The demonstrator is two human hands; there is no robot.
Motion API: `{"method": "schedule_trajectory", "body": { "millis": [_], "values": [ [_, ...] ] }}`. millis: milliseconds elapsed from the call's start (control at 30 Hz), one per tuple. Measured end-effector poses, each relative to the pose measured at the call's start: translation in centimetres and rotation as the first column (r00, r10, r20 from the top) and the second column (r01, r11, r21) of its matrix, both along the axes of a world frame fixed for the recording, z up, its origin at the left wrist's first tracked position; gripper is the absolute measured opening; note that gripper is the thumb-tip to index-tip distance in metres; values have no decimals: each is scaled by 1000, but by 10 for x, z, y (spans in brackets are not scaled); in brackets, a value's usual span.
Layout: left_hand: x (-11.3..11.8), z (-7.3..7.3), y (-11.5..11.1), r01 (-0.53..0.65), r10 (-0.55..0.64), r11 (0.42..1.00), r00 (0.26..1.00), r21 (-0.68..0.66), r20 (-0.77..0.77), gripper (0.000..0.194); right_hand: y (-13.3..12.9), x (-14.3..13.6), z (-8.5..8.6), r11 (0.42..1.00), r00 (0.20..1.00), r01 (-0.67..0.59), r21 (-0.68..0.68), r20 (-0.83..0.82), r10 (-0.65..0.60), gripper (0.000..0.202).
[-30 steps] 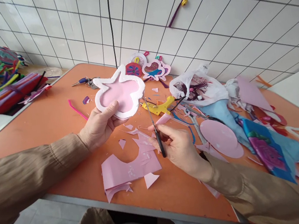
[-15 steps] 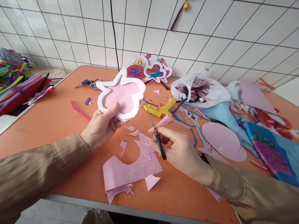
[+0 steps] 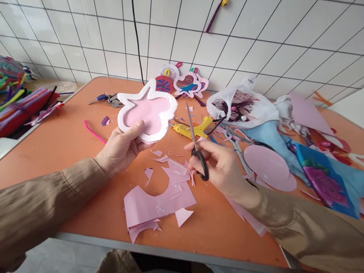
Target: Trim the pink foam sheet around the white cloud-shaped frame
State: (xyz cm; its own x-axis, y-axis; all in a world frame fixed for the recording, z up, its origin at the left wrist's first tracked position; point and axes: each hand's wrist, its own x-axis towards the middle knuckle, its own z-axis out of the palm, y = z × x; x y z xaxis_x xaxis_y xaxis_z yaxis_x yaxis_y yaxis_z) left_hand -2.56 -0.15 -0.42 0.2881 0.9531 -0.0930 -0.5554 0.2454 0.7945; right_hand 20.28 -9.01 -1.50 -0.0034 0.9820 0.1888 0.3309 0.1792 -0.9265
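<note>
Between the thumb and fingers of my left hand (image 3: pixel 124 147) is a pink foam cutout (image 3: pixel 148 114) with a raised white border, pointed at the top and lobed on its other sides. It is held up over the table, its pink face toward me. My right hand (image 3: pixel 218 167) grips black-handled scissors (image 3: pixel 198 152) by the loops. Their blades look closed and point up, apart from the cutout's right edge. Below my hands lies a cut pink sheet (image 3: pixel 160 202) with small scraps around it. A yellow glue gun (image 3: pixel 192 128) rests just behind the scissors.
Small finished ornaments (image 3: pixel 188 83) lean at the tiled wall. A white plastic bag (image 3: pixel 248 104), pink ovals (image 3: pixel 267 167) and a blue painted piece (image 3: pixel 326 179) crowd the right side. Keys (image 3: pixel 112 99) lie at the back; bundled pipe cleaners (image 3: pixel 13 115) are at far left.
My right hand has turned the scissors more upright and moved them away from the cutout's edge. My left hand keeps hold of the cutout in nearly the same place.
</note>
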Motion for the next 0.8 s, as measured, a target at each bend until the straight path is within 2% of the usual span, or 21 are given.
{"method": "schedule_trajectory", "body": {
  "millis": [133,233,333,567,667,800],
  "values": [
    [-2,-1,4,35,-35,999,999,2,-2,20,3,5,3,995,998,55,84,-31,-53,30],
    [-2,-2,6,58,-58,998,998,-8,-1,19,3,6,4,992,999,29,126,-29,-26,28],
    [-2,-2,7,72,-72,997,997,-1,-16,17,-1,5,3,994,999,-42,97,15,41,28],
    [-1,1,2,25,-25,1000,999,4,25,14,-14,-4,3,993,987,-114,41,116,108,24],
    [1,2,-1,28,-27,1000,999,-10,39,13,-15,-8,2,991,984,-131,41,123,125,19],
    [1,3,0,30,-30,1000,999,3,39,12,-15,-7,0,990,986,-141,18,94,139,24]
  ]
}}
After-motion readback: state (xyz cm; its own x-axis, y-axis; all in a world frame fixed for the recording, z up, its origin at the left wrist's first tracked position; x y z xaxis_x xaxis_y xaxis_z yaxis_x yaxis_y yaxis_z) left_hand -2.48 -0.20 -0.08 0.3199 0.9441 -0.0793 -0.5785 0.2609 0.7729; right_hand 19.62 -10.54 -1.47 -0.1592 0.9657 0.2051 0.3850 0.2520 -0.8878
